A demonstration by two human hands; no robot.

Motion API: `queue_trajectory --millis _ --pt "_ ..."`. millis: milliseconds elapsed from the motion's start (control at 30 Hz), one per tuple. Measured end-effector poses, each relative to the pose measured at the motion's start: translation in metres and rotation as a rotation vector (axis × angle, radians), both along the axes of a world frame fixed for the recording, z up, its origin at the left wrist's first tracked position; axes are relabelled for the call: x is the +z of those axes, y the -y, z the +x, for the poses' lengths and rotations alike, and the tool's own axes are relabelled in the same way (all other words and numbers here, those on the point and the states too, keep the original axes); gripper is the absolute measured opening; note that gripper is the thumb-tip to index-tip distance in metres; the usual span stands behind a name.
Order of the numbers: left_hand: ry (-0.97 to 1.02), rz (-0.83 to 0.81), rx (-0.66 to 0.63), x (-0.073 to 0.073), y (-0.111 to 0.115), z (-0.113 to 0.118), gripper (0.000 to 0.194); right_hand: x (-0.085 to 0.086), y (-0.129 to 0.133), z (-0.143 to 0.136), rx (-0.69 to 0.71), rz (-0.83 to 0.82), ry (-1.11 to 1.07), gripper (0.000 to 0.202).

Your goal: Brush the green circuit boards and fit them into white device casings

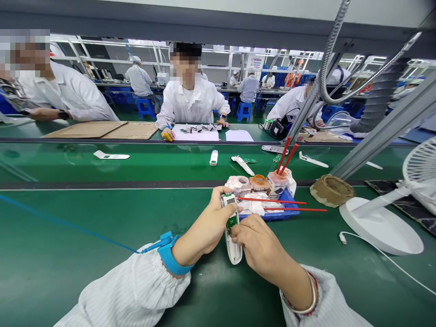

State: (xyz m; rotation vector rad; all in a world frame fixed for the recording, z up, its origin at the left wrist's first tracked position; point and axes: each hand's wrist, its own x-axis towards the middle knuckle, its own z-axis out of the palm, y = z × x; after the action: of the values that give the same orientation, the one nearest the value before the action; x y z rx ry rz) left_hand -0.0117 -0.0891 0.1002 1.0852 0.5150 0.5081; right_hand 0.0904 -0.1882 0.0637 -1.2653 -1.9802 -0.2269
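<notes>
My left hand (206, 222) is closed around the upper part of a long white plastic housing (234, 254), thumb on its face. Inside the housing lies a green circuit board (232, 221), with a small grey display (230, 200) near the top. My right hand (260, 245) is closed too, its fingertips bunched over the lower end of the board at the housing's right edge. Whatever is between those fingertips is hidden. The housing's lower end points towards me and its inside faces up.
Just beyond my hands stands a blue tray (289, 206) with bottles, white cloth and red sticks (296, 210). A tape roll (332, 190) and a white fan (381, 225) are at right. White housings (213, 157) lie on the green belt (163, 165). A co-worker (190, 106) sits opposite.
</notes>
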Motion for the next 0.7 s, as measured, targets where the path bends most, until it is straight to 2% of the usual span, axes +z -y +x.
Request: queue_trajectory --millis 133,300,433,567,700 --pt "-0.007 0.074 0.01 0.001 0.0 -0.001 0.026 -0.002 -0.001 0.0 -0.002 0.009 0.034 0.022" --pt "-0.036 0.099 -0.004 0.001 -0.002 -0.001 0.026 -0.007 -0.003 -0.001 0.015 -0.013 -0.098 0.023" --pt "-0.002 -0.024 -0.015 0.005 -0.007 -0.001 0.026 -0.008 -0.001 0.002 0.027 -0.015 -0.304 0.02" --pt "0.059 -0.153 0.002 0.013 -0.015 -0.002 0.028 -0.008 0.003 0.012 -0.08 0.084 -0.587 0.024" --pt "0.084 -0.214 0.009 0.019 -0.02 -0.004 0.029 -0.008 0.008 0.019 -0.153 0.119 -0.725 0.023"
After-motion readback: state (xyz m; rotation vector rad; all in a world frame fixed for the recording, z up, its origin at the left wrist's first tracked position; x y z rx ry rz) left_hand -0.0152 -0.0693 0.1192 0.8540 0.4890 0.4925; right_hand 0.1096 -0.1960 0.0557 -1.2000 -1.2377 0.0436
